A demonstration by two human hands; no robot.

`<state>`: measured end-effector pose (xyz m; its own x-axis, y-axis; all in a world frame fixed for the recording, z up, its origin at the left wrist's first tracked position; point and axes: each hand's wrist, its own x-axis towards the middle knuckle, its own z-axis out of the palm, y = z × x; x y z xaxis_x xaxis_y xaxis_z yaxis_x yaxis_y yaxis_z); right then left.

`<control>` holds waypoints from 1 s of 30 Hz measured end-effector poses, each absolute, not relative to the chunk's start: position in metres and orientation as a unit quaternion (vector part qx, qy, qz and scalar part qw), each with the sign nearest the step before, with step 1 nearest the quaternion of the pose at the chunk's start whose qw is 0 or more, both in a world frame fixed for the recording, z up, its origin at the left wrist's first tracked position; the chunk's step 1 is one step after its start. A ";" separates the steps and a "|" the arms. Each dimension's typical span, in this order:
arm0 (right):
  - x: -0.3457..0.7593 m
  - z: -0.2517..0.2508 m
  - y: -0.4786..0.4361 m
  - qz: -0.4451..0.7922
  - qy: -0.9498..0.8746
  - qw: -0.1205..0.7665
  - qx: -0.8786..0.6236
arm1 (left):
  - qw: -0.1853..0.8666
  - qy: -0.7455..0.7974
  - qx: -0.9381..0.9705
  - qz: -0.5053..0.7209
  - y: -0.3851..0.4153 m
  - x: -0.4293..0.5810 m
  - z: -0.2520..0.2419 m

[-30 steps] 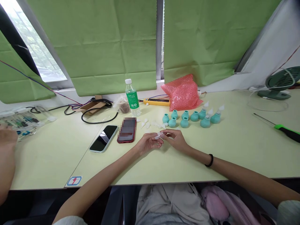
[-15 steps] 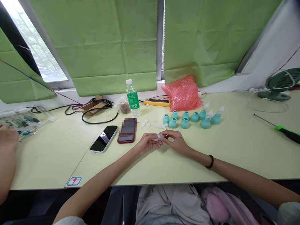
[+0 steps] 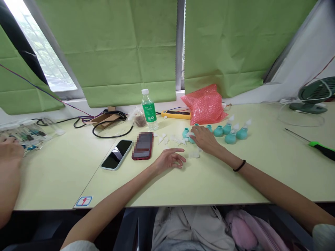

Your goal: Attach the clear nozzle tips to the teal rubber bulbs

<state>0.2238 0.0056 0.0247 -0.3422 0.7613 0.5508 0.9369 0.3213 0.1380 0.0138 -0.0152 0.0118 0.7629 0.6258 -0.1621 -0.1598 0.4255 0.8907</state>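
My left hand rests on the table with its fingers apart and nothing in it. My right hand reaches over the group of small teal rubber bulbs, its fingers bent down around a front-left bulb; the grip is partly hidden. A white bit shows beside those fingertips. Another teal bulb stands just to the left. To the right are several more, some topped with translucent white pointed nozzles. A small clear plastic piece lies between my hands. Loose white nozzles are scattered behind my left hand.
Two phones, one dark and one red-cased, lie left of centre. Behind stand a water bottle, a yellow tool and red bubble wrap. A screwdriver and fan lie right. Another person's hand is far left.
My hands have parted. The right one moved up and right to the teal bulbs, while the left opened. A clear piece now lies on the table between them.
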 end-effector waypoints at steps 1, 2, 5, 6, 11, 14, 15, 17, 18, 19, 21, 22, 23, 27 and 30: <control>0.222 0.022 0.008 -0.234 -0.785 0.153 -0.553 | 0.805 0.243 0.485 0.239 -0.015 0.014 0.012; 0.220 0.019 0.009 -0.242 -0.780 0.119 -0.565 | 0.802 0.243 0.492 0.236 -0.016 0.014 0.011; 0.216 0.010 0.015 -0.253 -0.766 0.081 -0.585 | 0.791 0.249 0.509 0.231 -0.018 0.015 0.012; 0.216 0.007 0.017 -0.251 -0.764 0.083 -0.588 | 0.788 0.252 0.512 0.230 -0.018 0.015 0.012; 0.224 0.005 0.023 -0.233 -0.786 0.149 -0.553 | 0.782 0.263 0.516 0.231 -0.017 0.016 0.010; 0.221 0.010 0.015 -0.206 -0.797 0.259 -0.506 | 0.764 0.276 0.524 0.256 -0.018 0.017 0.011; 0.217 0.012 0.010 -0.187 -0.795 0.305 -0.490 | 0.756 0.280 0.526 0.268 -0.019 0.017 0.011; 0.205 0.013 -0.004 -0.131 -0.789 0.385 -0.461 | 0.747 0.285 0.524 0.294 -0.022 0.018 0.013; 0.198 0.014 -0.011 -0.100 -0.789 0.412 -0.446 | 0.744 0.284 0.522 0.305 -0.023 0.019 0.014; 0.191 0.013 -0.019 -0.066 -0.792 0.425 -0.433 | 0.742 0.282 0.521 0.314 -0.024 0.019 0.015; 0.180 0.013 -0.030 0.000 -0.797 0.437 -0.417 | 0.732 0.278 0.524 0.334 -0.026 0.020 0.016; 0.177 0.013 -0.033 0.033 -0.794 0.442 -0.415 | 0.725 0.279 0.525 0.347 -0.025 0.020 0.016; 0.175 0.014 -0.036 0.062 -0.786 0.453 -0.416 | 0.718 0.281 0.524 0.361 -0.025 0.020 0.017; 0.181 0.022 -0.038 0.168 -0.730 0.520 -0.411 | 0.716 0.281 0.493 0.406 -0.019 0.015 0.017; 0.187 0.026 -0.038 0.261 -0.697 0.543 -0.388 | 0.761 0.259 0.456 0.382 -0.014 0.011 0.017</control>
